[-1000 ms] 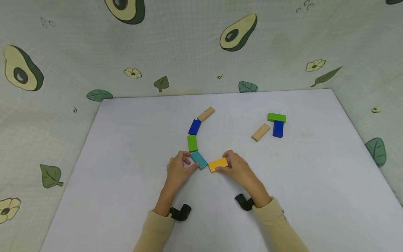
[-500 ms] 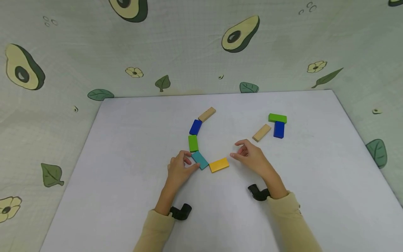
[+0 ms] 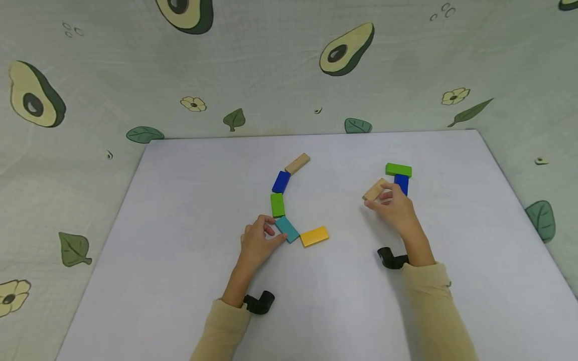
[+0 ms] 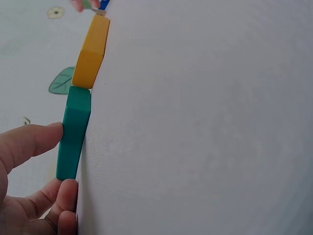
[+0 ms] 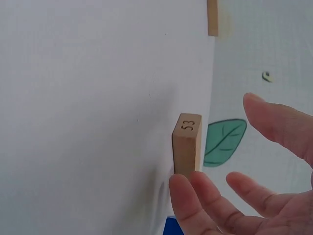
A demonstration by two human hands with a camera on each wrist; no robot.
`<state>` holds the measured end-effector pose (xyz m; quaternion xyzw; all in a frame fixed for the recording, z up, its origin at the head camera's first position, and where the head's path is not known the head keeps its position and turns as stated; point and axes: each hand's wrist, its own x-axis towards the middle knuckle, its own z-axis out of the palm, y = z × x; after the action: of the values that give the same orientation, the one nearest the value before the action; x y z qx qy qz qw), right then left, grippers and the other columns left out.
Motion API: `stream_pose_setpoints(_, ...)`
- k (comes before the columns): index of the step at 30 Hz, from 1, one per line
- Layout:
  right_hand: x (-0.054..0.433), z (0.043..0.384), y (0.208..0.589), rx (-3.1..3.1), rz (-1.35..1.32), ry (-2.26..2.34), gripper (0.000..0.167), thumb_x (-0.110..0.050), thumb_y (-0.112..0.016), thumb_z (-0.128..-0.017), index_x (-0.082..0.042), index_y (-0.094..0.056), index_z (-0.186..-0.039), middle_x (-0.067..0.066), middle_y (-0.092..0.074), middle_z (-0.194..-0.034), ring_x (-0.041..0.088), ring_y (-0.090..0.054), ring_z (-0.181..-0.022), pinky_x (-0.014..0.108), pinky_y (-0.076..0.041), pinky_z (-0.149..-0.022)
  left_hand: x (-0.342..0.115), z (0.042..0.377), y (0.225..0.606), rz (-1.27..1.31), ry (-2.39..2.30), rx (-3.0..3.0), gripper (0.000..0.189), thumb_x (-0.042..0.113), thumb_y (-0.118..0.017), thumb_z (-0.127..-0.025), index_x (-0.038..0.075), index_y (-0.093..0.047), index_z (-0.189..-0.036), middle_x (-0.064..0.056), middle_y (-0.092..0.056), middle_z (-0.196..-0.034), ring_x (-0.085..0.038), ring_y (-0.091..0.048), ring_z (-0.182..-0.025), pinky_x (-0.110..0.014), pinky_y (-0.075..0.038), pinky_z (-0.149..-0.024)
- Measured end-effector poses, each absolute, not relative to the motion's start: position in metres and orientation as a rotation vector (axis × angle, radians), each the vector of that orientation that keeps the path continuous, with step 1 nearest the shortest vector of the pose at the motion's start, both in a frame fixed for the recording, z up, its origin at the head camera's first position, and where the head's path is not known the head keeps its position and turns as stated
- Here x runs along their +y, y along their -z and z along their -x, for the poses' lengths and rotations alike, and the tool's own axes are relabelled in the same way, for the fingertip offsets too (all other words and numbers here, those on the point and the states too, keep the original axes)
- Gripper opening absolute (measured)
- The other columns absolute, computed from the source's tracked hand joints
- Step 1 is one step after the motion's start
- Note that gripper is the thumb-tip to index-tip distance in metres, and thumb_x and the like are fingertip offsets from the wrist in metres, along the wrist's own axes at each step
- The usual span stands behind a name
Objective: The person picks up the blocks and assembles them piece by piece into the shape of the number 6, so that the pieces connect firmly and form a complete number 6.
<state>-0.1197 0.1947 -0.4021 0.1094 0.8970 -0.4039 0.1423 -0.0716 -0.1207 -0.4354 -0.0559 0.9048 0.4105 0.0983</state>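
In the head view my left hand (image 3: 259, 243) pinches a teal block (image 3: 287, 229) that lies flat on the white table; its thumb and fingertips meet the block's edges in the left wrist view. A yellow block (image 3: 314, 236) touches the teal block's right end. My right hand (image 3: 397, 208) is over a plain wooden block (image 3: 375, 190) at the right. The right wrist view shows the number 53 on the end of this wooden block (image 5: 187, 147), fingertips right at its other end and the thumb held apart from it.
From the teal block a curved row runs away through a green block (image 3: 277, 205), a dark blue block (image 3: 281, 182) and a wooden block (image 3: 297, 164). Behind my right hand lie another green block (image 3: 399, 169) and a partly covered blue block (image 3: 401, 183).
My right hand has let go of the yellow block and moved right and away to the wooden block. The yellow block stays put, and my left hand keeps its hold on the teal block.
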Motion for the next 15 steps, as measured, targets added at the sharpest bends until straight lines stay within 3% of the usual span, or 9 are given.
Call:
stream_pose_setpoints(6, 0.202, 0.126, 0.402, 2.556, -0.369, 1.078, 0.086, -0.040, -0.061, -0.087, -0.001, -0.014, -0.146, 0.024, -0.047, -0.125, 0.034, -0.050, -0.104, 0.045, -0.043, -0.085, -0.121, 0.073, 0.436, 0.164, -1.220, 2.671, 0.041, 0.030, -0.073, -0.077, 0.009, -0.055, -0.108, -0.006, -0.057, -0.082, -0.022, -0.044, -0.084, -0.035, -0.026, -0.072)
stream_pose_setpoints(15, 0.209, 0.135, 0.409, 2.536, -0.395, 0.993, 0.096, -0.039, -0.065, -0.085, 0.001, -0.004, -0.147, 0.016, -0.054, -0.100, 0.019, -0.053, -0.075, 0.033, -0.040, -0.071, -0.121, 0.073, 0.437, 0.169, -1.214, 2.668, 0.042, 0.030, -0.073, -0.077, 0.009, -0.055, -0.108, -0.005, -0.056, -0.081, -0.022, -0.043, -0.083, -0.034, -0.026, -0.072)
